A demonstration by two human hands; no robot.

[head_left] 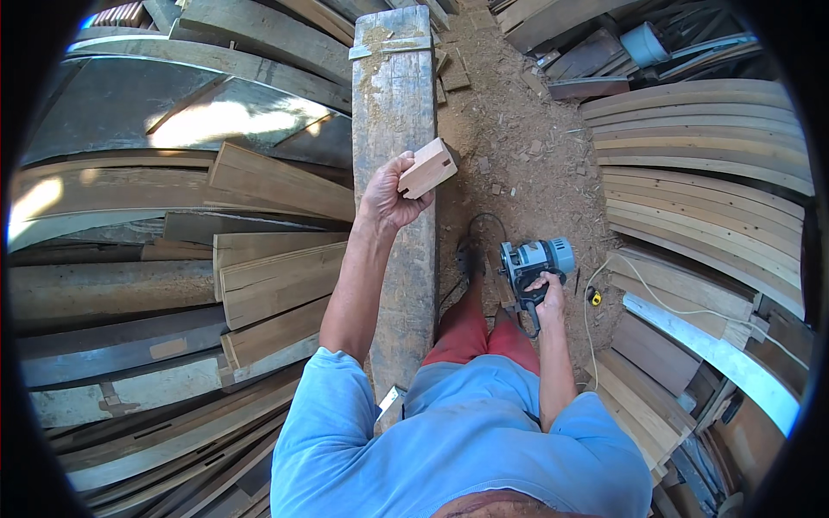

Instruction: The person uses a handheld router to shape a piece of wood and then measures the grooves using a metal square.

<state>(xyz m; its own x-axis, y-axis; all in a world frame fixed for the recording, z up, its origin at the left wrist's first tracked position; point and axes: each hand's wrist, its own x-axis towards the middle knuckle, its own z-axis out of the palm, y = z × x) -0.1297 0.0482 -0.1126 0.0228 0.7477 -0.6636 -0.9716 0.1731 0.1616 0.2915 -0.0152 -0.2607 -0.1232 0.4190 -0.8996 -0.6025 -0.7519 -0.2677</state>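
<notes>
My left hand (393,192) grips a short wooden block (429,167) with dark notches cut into its ends. The block is held up over the right edge of a long, worn wooden bench (393,112). Lower and to the right, my right hand (547,298) is wrapped around the black handle of a blue router (537,257). The router lies on its side in my grip, off the bench and beside my legs. Its dark cord hangs from the handle.
A thin batten (391,48) crosses the bench's far end. Sawdust and wood scraps cover the ground (518,164). Stacked boards stand left (285,274) and right (704,147). A pale cable (643,281) runs near a yellow tape measure (593,296).
</notes>
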